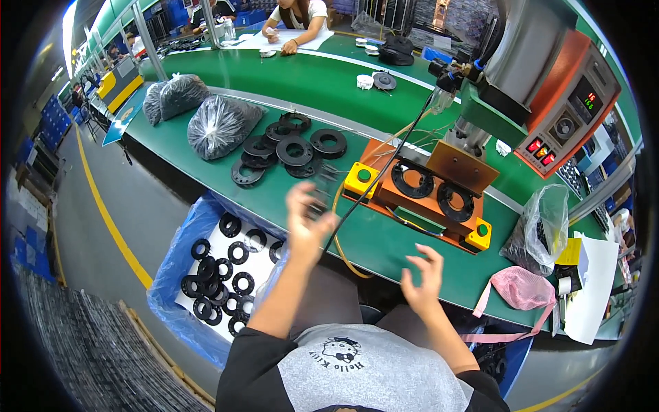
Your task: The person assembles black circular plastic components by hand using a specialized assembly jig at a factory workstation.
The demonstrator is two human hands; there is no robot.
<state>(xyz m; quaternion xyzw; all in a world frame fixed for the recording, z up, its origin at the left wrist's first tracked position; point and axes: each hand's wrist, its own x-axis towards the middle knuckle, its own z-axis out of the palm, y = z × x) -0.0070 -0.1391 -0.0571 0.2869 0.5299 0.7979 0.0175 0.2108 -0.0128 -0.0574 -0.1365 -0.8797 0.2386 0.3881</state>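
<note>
My left hand (307, 223) is raised over the front edge of the green bench, fingers curled round a black ring (325, 185) that is smeared by motion. Beyond it lies a loose pile of black plastic rings (295, 151). My right hand (424, 278) is open and holds nothing, its fingers apart near the bench edge, in front of the press fixture. Two black rings (412, 181) sit side by side in the orange fixture (427, 204), below the raised brown press plate (463, 168). Green buttons on yellow boxes (362, 180) flank the fixture.
A blue-lined box (171, 281) of black rings stands at lower left. Plastic bags (223, 127) lie on the bench at left. An orange control box (566, 113), a clear bag (539, 230) and a pink mesh pouch (516, 288) are at right. A person (298, 27) works across the conveyor.
</note>
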